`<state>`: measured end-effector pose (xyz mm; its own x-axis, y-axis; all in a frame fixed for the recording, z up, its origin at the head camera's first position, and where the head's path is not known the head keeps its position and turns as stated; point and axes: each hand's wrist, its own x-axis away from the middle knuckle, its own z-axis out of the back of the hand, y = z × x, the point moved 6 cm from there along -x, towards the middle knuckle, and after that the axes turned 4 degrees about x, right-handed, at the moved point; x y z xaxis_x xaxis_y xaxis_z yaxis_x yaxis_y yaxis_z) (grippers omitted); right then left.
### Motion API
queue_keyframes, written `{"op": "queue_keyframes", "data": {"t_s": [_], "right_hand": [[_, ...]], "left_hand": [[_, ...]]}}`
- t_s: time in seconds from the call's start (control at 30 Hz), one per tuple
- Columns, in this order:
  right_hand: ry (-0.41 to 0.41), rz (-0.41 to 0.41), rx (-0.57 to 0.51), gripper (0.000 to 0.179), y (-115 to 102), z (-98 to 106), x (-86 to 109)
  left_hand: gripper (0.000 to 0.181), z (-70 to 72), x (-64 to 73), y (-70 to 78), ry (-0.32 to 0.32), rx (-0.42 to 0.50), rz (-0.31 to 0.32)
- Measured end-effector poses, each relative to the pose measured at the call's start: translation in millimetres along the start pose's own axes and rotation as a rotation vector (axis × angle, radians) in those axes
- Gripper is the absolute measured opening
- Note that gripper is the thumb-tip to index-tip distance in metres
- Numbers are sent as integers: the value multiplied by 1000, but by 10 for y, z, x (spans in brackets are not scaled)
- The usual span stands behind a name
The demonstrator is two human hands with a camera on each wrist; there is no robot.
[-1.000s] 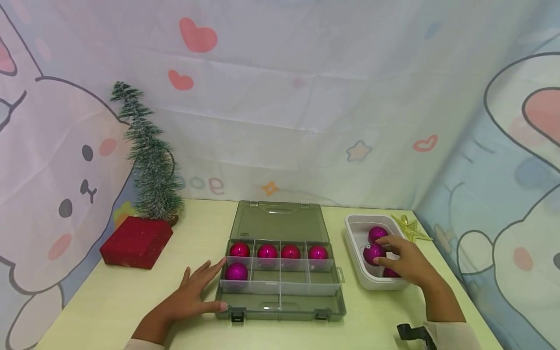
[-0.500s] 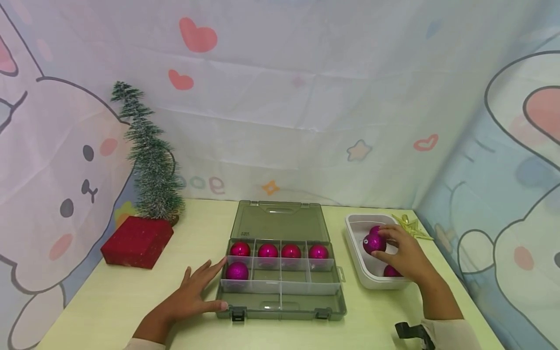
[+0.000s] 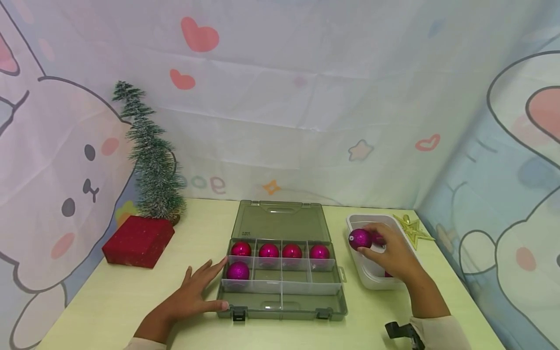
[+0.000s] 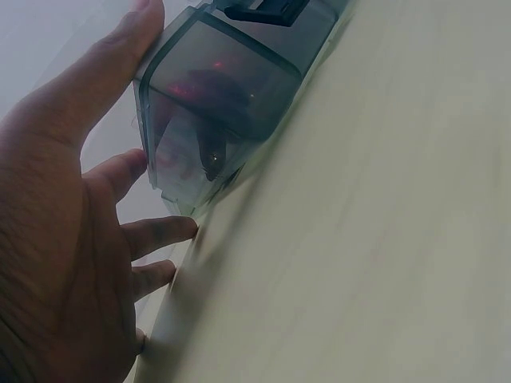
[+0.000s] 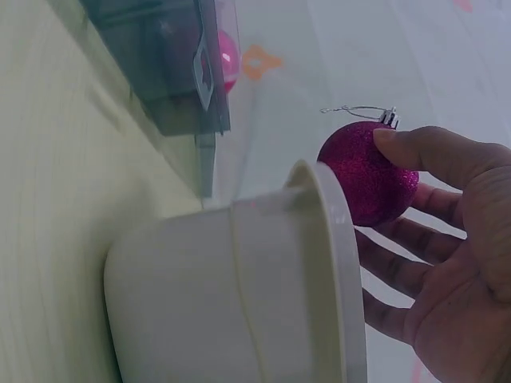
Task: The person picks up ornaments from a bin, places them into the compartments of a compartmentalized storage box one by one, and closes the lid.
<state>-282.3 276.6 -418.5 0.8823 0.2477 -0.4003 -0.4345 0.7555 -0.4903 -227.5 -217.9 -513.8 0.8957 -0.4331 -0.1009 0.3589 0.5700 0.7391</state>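
My right hand (image 3: 391,253) pinches a glittery purple Christmas ball (image 3: 360,239) between thumb and fingers, just above the left rim of the white tub (image 3: 365,279). The right wrist view shows the ball (image 5: 367,175) with its silver cap and wire loop. Other balls in the tub are partly hidden by the hand. With fingers spread, my left hand (image 3: 188,299) touches the left side of the open divided box (image 3: 302,316). Along its back row lie several shiny magenta balls (image 3: 292,251). One glittery purple ball (image 3: 238,271) sits in the middle row's leftmost compartment.
A small frosted artificial tree (image 3: 155,170) stands at the back left behind a red block (image 3: 138,242). Right of the tub lies a gold star (image 3: 411,229). The box's lid (image 3: 280,221) lies back toward the printed backdrop (image 3: 280,121).
My right hand has lifted the glittery Christmas ball from inside the tub and carried it left to the rim. My left hand and the box have stayed in place.
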Motion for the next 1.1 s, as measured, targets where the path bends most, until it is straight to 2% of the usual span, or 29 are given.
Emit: {"op": "queue_keyframes", "data": {"t_s": [0.13,0.33,0.53,0.67,0.87,0.97,1.1], "right_hand": [[-8,27,-44,51,-138,-60,-21],[9,126,-72,51,-302,-212,-64],[6,200,-56,50,-408,-383,-93],[-13,196,-87,54,-495,-467,-117],[-88,122,-141,59,-646,-613,-142],[-100,124,-177,56,-741,-686,-157],[-86,169,-211,52,-873,-787,-178]], "left_hand": [[105,0,1,5,2,-2,-5],[105,-1,1,3,1,-1,-7],[105,-8,0,-2,-8,7,-1],[106,-13,-6,-8,-13,14,6],[106,-12,-7,-20,-7,5,-1],[106,-14,-6,-23,-3,4,-4],[106,-14,-10,-23,-3,0,1]]}}
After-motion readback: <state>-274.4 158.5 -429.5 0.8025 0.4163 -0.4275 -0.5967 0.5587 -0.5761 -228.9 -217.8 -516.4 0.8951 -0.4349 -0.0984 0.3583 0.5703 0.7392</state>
